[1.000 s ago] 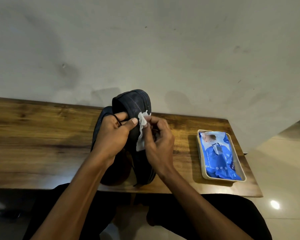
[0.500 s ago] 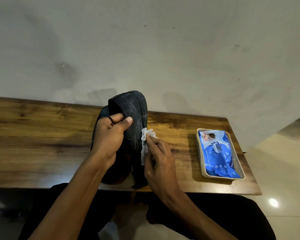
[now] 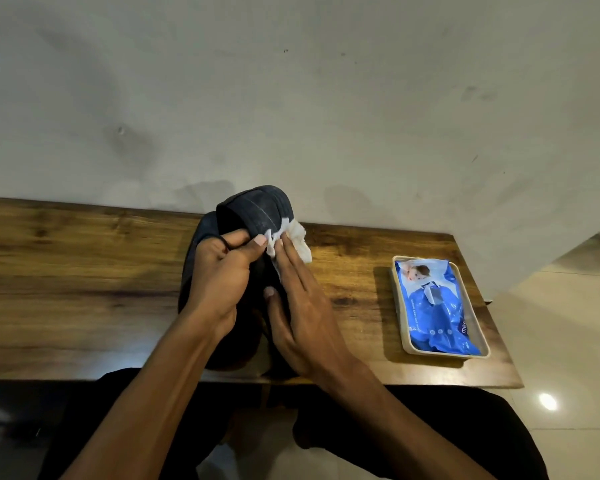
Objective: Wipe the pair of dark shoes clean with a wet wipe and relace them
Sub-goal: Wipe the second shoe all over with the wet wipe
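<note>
While left hand (image 3: pixel 219 275) grips dark shoe (image 3: pixel 257 211) tilted toe-up over wooden tabletop (image 3: pixel 84 271), right hand (image 3: pixel 302 306), fingers straight, presses white wet wipe (image 3: pixel 297 242) against its side; blue wipes pack (image 3: pixel 437 306) in tray (image 3: pixel 406 344), well apart at right.

The left hand (image 3: pixel 219 271) grips a dark shoe (image 3: pixel 257 209) tipped up on the wooden table (image 3: pixel 84 271), sole facing the camera. The right hand (image 3: pixel 302 306) presses a white wet wipe (image 3: pixel 297 242) against the sole with straight fingers. To the right, a blue wipes pack (image 3: pixel 437 306) lies in a beige tray (image 3: pixel 484 353).
</note>
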Motion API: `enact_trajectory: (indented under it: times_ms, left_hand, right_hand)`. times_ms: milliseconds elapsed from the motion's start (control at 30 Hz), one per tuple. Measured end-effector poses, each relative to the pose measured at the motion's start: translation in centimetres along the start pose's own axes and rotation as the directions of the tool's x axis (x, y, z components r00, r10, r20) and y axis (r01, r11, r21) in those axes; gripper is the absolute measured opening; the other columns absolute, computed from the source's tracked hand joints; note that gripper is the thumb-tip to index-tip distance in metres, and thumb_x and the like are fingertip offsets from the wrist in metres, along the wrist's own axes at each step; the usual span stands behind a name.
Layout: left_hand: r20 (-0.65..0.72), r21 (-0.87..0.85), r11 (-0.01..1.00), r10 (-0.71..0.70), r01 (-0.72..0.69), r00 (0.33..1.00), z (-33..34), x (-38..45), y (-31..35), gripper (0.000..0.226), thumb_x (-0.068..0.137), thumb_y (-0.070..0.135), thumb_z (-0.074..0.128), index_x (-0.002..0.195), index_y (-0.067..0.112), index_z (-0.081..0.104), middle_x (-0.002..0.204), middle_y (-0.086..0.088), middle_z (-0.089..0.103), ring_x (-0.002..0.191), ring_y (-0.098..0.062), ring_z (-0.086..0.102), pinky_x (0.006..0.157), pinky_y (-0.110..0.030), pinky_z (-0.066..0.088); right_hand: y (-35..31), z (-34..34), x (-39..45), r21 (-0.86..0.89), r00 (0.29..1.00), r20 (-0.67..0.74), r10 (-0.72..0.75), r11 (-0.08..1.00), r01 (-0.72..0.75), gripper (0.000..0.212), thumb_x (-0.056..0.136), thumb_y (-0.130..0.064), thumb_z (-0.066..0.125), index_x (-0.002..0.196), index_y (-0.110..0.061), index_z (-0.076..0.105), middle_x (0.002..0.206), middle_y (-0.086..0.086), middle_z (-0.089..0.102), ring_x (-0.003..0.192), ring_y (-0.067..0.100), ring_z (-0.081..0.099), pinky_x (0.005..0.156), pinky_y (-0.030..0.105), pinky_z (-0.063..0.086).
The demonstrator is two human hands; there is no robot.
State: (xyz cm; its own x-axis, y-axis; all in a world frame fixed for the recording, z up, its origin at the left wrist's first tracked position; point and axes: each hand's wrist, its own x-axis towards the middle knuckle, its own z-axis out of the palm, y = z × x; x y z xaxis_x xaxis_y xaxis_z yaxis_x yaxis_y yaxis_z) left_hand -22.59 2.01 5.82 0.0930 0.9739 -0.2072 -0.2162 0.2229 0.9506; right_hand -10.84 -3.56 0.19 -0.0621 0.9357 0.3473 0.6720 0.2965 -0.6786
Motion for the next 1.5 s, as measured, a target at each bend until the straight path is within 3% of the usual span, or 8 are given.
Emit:
enact_trajectory:
  times_ms: [200,400,633,767,867,967,1300,1500]
  left_hand:
    - [-0.081,0.014,1.0,-0.006,0.007,0.997,0.4,0.2,-0.1,0.012,0.095,0.01,0.063,0.097,0.011,0.075,0.093,-0.004,0.079,0.091,-0.019,0.075,0.093,-0.047,0.057]
    - [0.063,0.052,0.998,0.027,-0.03,0.998,0.6,-0.4,0.1,0.021,0.098,0.008,0.057,0.106,0.013,0.076,0.102,-0.006,0.078,0.102,-0.019,0.073,0.098,-0.043,0.053]
    - [0.054,-0.006,1.0,0.007,-0.007,0.999,0.6,-0.1,-0.5,0.025,0.098,0.004,0.055,0.103,0.015,0.077,0.105,-0.007,0.077,0.104,-0.02,0.073,0.096,-0.039,0.052]
    - [-0.071,-0.128,0.987,-0.105,0.095,0.992,0.5,1.1,-1.0,0.019,0.093,0.01,0.065,0.11,0.005,0.073,0.105,-0.012,0.077,0.102,-0.026,0.073,0.09,-0.039,0.057]
    - [-0.124,-0.185,0.97,-0.18,0.155,0.976,0.5,1.6,-1.0,0.021,0.093,0.013,0.065,0.112,0.008,0.072,0.102,-0.006,0.078,0.097,-0.017,0.074,0.068,-0.022,0.057]
    - [-0.129,-0.179,0.967,-0.207,0.182,0.97,0.8,1.7,-1.4,0.017,0.093,0.014,0.065,0.107,0.013,0.074,0.103,-0.002,0.078,0.102,-0.015,0.072,0.075,-0.023,0.052]
    - [-0.06,0.234,0.972,0.038,-0.023,0.997,1.3,0.9,-1.3,0.017,0.098,0.02,0.06,0.109,0.024,0.072,0.097,0.006,0.078,0.093,-0.009,0.073,0.088,-0.034,0.058]
    - [0.026,0.563,0.823,-0.114,0.08,0.993,0.7,1.1,-1.6,0.026,0.097,0.044,0.056,0.114,0.025,0.061,0.105,0.004,0.07,0.099,-0.014,0.067,0.092,-0.042,0.056]
  right_hand:
    - [0.1,0.1,-3.0,-0.2,0.994,0.038,0.099,0.976,-0.09,0.066,0.105,-0.036,0.038,0.162,-0.007,0.018,0.169,0.01,0.021,0.157,0.015,0.015,0.126,0.035,0.025]
    - [-1.0,-1.5,1.2,-0.035,0.996,0.086,-0.003,0.999,0.006,0.08,0.094,-0.011,0.049,0.162,-0.003,0.007,0.172,0.01,0.0,0.158,0.013,-0.005,0.129,0.039,0.013]
    - [-0.8,-1.7,2.0,-0.072,0.992,0.095,-0.083,0.993,0.09,0.082,0.089,-0.007,0.054,0.161,0.0,0.013,0.171,0.011,0.006,0.159,0.017,-0.001,0.129,0.039,0.013]
    - [-0.1,-0.9,-1.5,-0.229,0.99,0.143,0.002,0.973,0.031,0.078,0.099,-0.025,0.052,0.163,-0.007,0.01,0.172,0.006,0.002,0.158,0.013,-0.003,0.127,0.04,0.019]
    - [0.8,-0.4,-2.7,-0.372,0.987,0.158,0.03,0.928,0.032,0.082,0.101,-0.039,0.052,0.163,-0.008,0.007,0.172,0.009,0.001,0.159,0.018,-0.002,0.127,0.042,0.021]
    - [1.4,-0.1,-2.1,-0.376,0.987,0.145,0.068,0.927,-0.009,0.091,0.099,-0.043,0.058,0.163,-0.01,0.003,0.172,0.008,0.003,0.159,0.018,0.0,0.128,0.038,0.017]
    - [2.2,1.0,-0.1,-0.332,1.0,-0.028,0.01,0.943,-0.019,0.082,0.098,-0.031,0.064,0.161,-0.008,0.016,0.166,0.012,0.027,0.154,0.02,0.021,0.123,0.028,0.019]
    - [2.8,1.5,-0.5,-0.279,0.999,-0.031,-0.011,0.96,0.002,0.076,0.092,-0.015,0.068,0.157,-0.001,0.031,0.162,0.015,0.037,0.151,0.023,0.032,0.122,0.037,0.032]
